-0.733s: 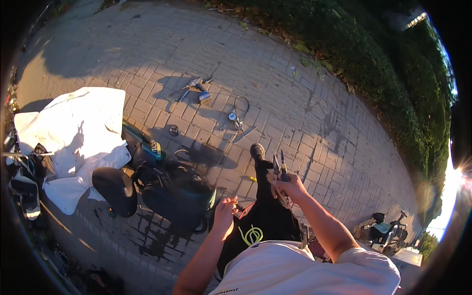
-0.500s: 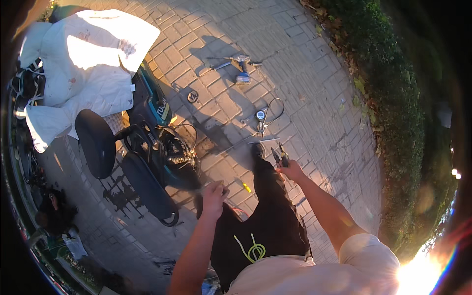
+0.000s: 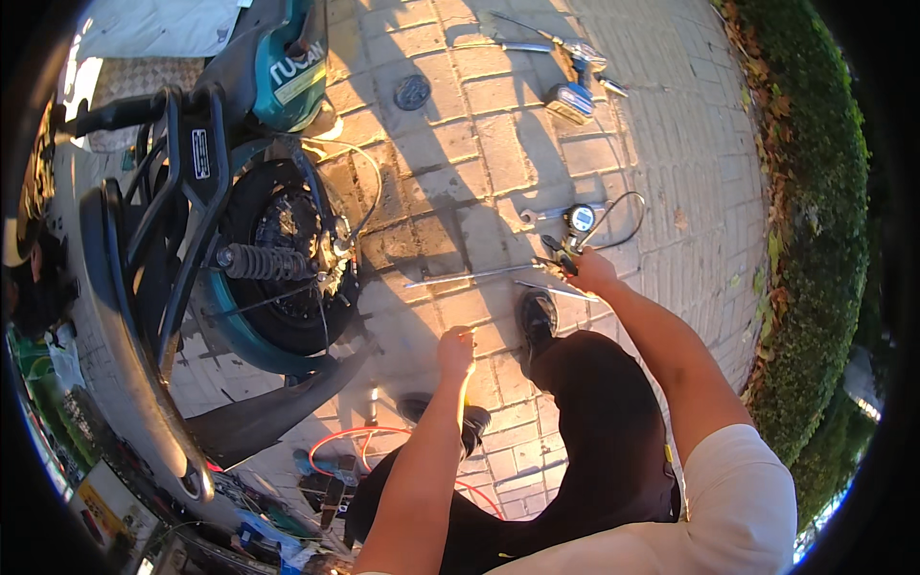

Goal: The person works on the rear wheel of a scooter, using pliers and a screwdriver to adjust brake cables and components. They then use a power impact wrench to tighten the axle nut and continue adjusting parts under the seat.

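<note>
My right hand [image 3: 596, 275] is closed round dark pliers [image 3: 560, 257], low over the paving beside a digital tyre gauge [image 3: 581, 219] with a black hose. A wrench [image 3: 546, 214] lies by the gauge. Two thin metal rods, one long [image 3: 470, 277] and one short [image 3: 559, 289], rest near my right shoe. My left hand [image 3: 457, 354] hovers above the paving in front of my other foot, fingers curled together; whether anything small sits in them is hidden. To the left is a teal scooter's rear wheel [image 3: 287, 259] with a coil shock absorber [image 3: 264, 263].
A blue cordless impact driver [image 3: 572, 99] and a round black part [image 3: 412, 92] lie farther off. A red hose [image 3: 350, 435] loops by my left leg. The scooter's black seat [image 3: 129, 316] juts out at the left. A hedge [image 3: 815, 287] borders the right.
My view has swung lower and closer to the scooter's wheel. My right hand has brought the pliers down near the gauge. The left hand stays curled, now farther from the scooter.
</note>
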Available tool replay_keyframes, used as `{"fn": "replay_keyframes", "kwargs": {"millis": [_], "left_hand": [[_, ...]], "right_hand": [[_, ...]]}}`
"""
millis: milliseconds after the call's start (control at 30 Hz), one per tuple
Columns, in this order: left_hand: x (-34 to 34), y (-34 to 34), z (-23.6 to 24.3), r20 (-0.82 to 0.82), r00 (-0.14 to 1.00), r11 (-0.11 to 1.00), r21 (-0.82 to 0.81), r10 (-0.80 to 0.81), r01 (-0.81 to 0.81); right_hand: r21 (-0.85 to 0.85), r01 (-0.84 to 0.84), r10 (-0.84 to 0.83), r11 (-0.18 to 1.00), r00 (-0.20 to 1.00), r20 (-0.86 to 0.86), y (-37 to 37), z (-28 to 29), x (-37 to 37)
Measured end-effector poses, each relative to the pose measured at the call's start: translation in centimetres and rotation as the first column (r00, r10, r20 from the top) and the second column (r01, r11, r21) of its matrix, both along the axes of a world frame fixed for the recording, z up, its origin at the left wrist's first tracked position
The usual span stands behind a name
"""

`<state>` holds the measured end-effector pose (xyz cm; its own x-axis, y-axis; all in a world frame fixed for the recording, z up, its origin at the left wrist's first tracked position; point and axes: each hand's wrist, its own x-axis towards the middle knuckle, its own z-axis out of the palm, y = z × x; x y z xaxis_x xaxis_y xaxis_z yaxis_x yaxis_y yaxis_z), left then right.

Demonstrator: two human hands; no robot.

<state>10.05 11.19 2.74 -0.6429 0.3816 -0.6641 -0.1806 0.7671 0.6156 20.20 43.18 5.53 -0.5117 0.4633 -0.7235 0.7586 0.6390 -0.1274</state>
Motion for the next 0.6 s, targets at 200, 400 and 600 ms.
{"fn": "replay_keyframes", "kwargs": {"millis": [200,400,600], "left_hand": [[1.0,1.3,-9.7,-0.119,0.971,0.977,0.03,-0.207,0.212],[1.9,-2.8,-9.2,-0.086,0.784,0.771,-0.278,-0.614,0.573],[7.1,-11.2,-8.5,0.429,0.678,0.589,-0.339,-0.597,0.734]], "right_hand": [[0.031,-0.398,0.394,0.917,0.915,0.086,2.9,-8.3,-3.0],[0.151,-0.576,0.592,0.803,0.8,-0.097,0.4,-3.6,-8.8],[-0.008,-0.832,0.652,0.555,0.44,-0.618,-8.9,-0.2,-19.4]]}}
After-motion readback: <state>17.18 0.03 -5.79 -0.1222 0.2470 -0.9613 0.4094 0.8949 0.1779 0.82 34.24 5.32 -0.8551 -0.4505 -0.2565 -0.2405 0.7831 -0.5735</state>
